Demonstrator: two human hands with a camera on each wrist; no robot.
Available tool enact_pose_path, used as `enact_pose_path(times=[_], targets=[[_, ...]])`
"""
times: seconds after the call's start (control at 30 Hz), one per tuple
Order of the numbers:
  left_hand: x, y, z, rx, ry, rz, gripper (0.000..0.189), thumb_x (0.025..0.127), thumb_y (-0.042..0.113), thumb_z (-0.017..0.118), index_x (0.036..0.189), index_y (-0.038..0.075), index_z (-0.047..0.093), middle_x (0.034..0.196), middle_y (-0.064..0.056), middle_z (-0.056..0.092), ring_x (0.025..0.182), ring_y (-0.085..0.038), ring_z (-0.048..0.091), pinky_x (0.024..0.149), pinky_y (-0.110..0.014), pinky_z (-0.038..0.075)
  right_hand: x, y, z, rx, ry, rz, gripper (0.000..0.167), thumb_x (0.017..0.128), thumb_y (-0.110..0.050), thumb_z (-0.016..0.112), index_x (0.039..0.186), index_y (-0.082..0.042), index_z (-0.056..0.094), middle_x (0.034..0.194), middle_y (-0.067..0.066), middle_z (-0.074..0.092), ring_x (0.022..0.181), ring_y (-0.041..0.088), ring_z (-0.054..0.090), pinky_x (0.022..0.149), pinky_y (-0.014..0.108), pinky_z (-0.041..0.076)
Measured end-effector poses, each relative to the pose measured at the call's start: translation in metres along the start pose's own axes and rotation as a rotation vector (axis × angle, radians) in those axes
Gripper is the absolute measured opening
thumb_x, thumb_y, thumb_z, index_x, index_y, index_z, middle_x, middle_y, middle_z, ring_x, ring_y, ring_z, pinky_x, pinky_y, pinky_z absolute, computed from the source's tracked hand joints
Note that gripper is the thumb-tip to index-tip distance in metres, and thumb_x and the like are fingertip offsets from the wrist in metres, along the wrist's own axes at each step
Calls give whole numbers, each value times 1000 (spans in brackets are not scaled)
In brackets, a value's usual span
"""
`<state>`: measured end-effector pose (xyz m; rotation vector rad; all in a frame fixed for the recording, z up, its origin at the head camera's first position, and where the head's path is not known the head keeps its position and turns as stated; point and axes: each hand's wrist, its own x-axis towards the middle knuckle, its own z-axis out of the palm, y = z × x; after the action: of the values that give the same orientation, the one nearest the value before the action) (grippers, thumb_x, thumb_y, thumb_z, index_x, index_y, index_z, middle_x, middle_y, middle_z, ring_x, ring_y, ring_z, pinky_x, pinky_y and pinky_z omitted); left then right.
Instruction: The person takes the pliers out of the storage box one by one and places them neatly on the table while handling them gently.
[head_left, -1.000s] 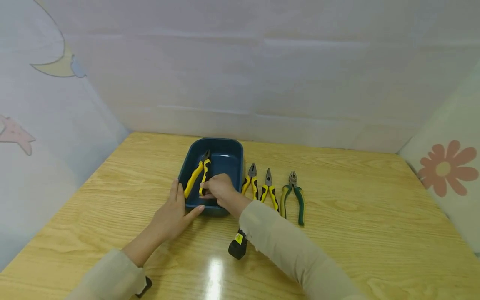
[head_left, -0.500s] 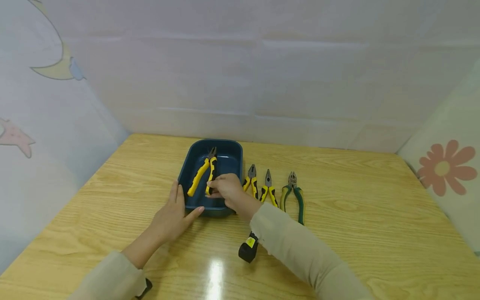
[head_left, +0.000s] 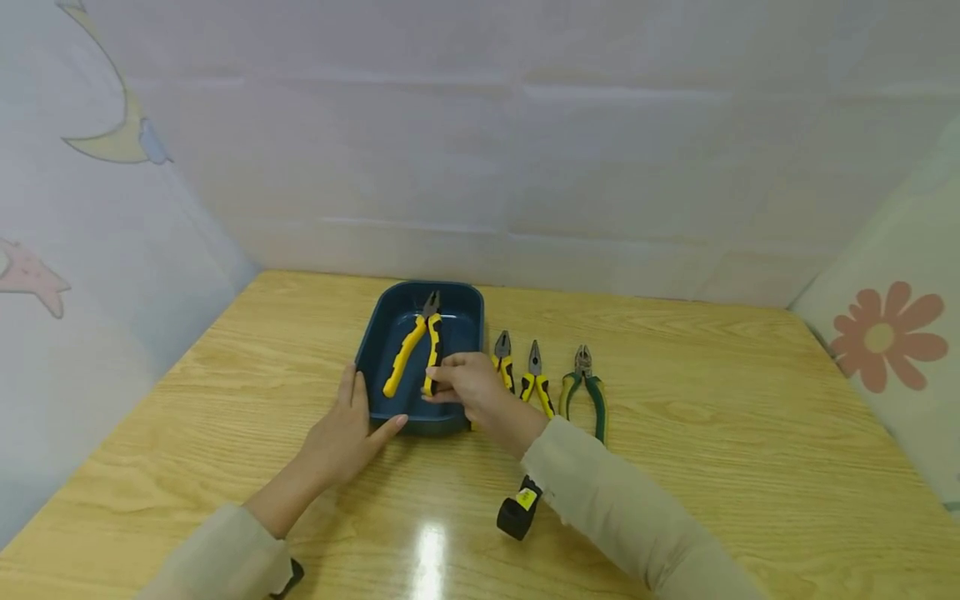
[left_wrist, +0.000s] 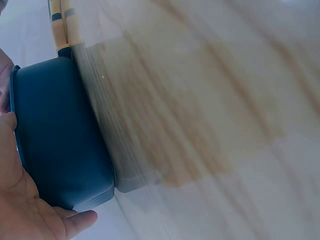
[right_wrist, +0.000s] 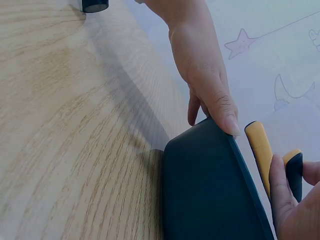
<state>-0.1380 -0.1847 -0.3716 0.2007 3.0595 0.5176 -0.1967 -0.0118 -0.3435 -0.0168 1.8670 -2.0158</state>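
Observation:
My right hand (head_left: 476,387) pinches one yellow-and-black handle of a pair of combination pliers (head_left: 408,354) over the dark blue tray (head_left: 423,427). The pliers' jaws point away, and their handles stand apart. In the right wrist view the handle ends of the pliers (right_wrist: 258,150) rise above the tray's rim, beside my right fingers. My left hand (head_left: 341,437) rests on the tray's near left corner, fingers straight along the side and thumb on the front. The left wrist view shows my left hand (left_wrist: 25,205) touching the tray wall (left_wrist: 65,135).
Right of the tray lie yellow-and-black pliers (head_left: 507,367), long-nose pliers (head_left: 535,379) and green-handled pliers (head_left: 583,383), partly hidden by the right arm. They rest on a wooden table (head_left: 697,400). A pale cloth wall (head_left: 480,167) stands behind.
My right hand has moved rightward within the tray, carrying the pliers from the left side towards the middle. My left hand has stayed on the corner.

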Motion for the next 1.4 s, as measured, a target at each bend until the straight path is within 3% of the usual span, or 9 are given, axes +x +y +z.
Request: enact_pose_path(times=[0.17, 0.3, 0.53, 0.8, 0.97, 1.1, 1.2, 1.3, 1.4], targets=[[0, 0, 1, -4, -6, -6, 98, 80, 66, 28, 132, -13, 5, 139, -26, -4, 109, -42, 40, 77, -48, 42, -7, 2, -7, 3, -47, -31, 19, 84, 0, 52, 95, 16, 53, 82, 16, 52, 60, 17, 57, 67, 32, 49], [0, 0, 1, 4, -5, -3, 97, 80, 65, 28, 132, -14, 5, 139, -26, -5, 108, -42, 41, 76, -47, 42, -14, 2, -10, 15, -77, -25, 10, 85, 1, 51, 79, 10, 52, 74, 12, 51, 63, 18, 58, 68, 33, 49], [1, 1, 1, 11, -2, -2, 98, 80, 66, 27, 132, -14, 5, 139, -26, -6, 107, -42, 42, 75, -46, 43, -25, 1, -14, 51, -114, -55, 16, 84, 3, 50, 69, 4, 48, 67, 10, 50, 59, 16, 58, 69, 34, 49], [2, 0, 1, 13, 3, 6, 97, 81, 65, 26, 132, -14, 5, 139, -26, -6, 107, -42, 42, 73, -45, 44, -37, -1, -30, 74, -118, -78, 8, 85, 3, 49, 83, 11, 49, 79, 12, 47, 64, 18, 59, 68, 34, 49], [1, -1, 0, 14, 3, 10, 95, 82, 64, 27, 132, -14, 5, 139, -25, -7, 106, -42, 42, 72, -45, 45, -39, 0, -41, 59, -115, -79, 23, 86, 2, 47, 103, 18, 46, 87, 16, 48, 67, 16, 60, 70, 33, 48], [1, -2, 0, 15, 5, 13, 95, 82, 63, 28, 132, -14, 5, 139, -26, -6, 107, -42, 41, 73, -45, 44, -42, 3, -50, 39, -122, -98, 21, 87, 2, 46, 102, 17, 46, 86, 14, 47, 70, 17, 59, 71, 34, 48], [1, -2, 0, 15, 4, 10, 95, 82, 63, 28, 132, -14, 5, 139, -26, -6, 108, -42, 40, 74, -46, 43, -43, 5, -55, 52, -119, -95, 8, 86, 3, 47, 87, 11, 47, 77, 9, 44, 67, 17, 57, 71, 36, 48], [2, -2, 0, 15, 1, 11, 95, 82, 64, 28, 132, -14, 6, 139, -26, -5, 108, -42, 41, 73, -45, 44, -47, 7, -61, 70, -113, -88, 6, 86, 3, 47, 85, 9, 47, 76, 9, 45, 66, 16, 57, 73, 36, 47], [2, -1, 0, 13, -2, 14, 95, 82, 64, 27, 132, -14, 6, 139, -26, -5, 107, -42, 42, 71, -45, 44, -50, 8, -67, 75, -111, -83, 12, 86, 3, 46, 93, 14, 46, 81, 10, 45, 68, 16, 57, 73, 36, 47]])
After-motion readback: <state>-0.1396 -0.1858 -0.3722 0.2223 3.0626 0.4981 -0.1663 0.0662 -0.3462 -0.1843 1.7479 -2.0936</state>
